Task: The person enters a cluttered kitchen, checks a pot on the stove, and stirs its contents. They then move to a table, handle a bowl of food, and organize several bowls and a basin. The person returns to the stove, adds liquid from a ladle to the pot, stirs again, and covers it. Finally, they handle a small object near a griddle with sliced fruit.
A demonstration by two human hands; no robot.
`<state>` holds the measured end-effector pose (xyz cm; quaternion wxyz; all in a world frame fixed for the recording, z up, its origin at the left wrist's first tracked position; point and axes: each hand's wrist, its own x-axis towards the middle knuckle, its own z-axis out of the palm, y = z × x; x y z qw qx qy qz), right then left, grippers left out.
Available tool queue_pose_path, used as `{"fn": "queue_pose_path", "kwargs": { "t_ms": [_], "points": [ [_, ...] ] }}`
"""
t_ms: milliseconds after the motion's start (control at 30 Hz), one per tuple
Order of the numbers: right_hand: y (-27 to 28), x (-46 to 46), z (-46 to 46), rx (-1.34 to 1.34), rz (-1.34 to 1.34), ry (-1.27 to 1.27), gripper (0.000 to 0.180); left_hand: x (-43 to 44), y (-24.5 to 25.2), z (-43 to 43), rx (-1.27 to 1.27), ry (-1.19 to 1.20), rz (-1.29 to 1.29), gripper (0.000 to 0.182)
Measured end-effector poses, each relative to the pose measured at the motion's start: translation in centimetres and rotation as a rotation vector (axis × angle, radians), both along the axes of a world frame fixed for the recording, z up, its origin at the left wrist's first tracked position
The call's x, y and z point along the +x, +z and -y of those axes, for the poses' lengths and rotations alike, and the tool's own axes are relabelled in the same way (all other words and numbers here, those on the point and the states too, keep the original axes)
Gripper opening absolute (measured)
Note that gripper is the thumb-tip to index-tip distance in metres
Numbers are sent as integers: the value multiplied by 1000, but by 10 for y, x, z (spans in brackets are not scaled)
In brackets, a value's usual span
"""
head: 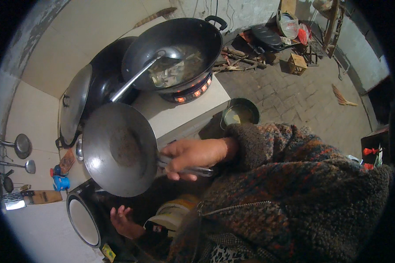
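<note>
A long-handled round metal pan (pixel 120 149) is tilted over the counter; my right hand (pixel 194 157) is closed round its handle. Lower down, my left hand (pixel 126 223) is raised with fingers parted and nothing in it. Beyond the pan, a large black wok (pixel 181 36) rests on a round stove (pixel 192 93) with glowing orange openings. Liquid and pale pieces of food (pixel 171 74) lie in that wok, with a metal ladle (pixel 135 77) leaning in it. Behind the pan stand a second dark wok (pixel 108 77) and a metal lid (pixel 75 102).
A bucket (pixel 240 113) holding liquid stands on the brick floor beside the counter (pixel 184 115). Utensils and a cleaver (pixel 14 200) hang at the left. A round white-topped vessel (pixel 84 220) is near my left hand. Firewood (pixel 240 60) lies beyond the stove.
</note>
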<state>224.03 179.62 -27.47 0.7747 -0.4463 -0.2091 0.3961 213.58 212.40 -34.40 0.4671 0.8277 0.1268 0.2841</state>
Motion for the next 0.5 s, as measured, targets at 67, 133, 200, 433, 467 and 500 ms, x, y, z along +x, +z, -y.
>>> {"fn": "queue_pose_path", "kwargs": {
  "t_ms": [67,133,200,433,467,500],
  "points": [
    [-2,-1,-1,-11,-9,12,12,2,3,2,126,-36,23,33],
    [-3,-2,-2,-26,-18,34,12,4,4,1,29,-42,20,33],
    [-5,-3,-2,-17,-7,29,13,5,3,-1,-19,-56,41,33],
    [-6,-5,-2,-65,2,46,15,8,-2,-8,265,-124,69,34],
    [-6,-5,-2,-57,2,43,15,8,-2,-9,258,-124,72,34],
    [-7,-5,-2,-58,-4,37,15,8,-2,-9,252,-124,75,34]
  ]
}}
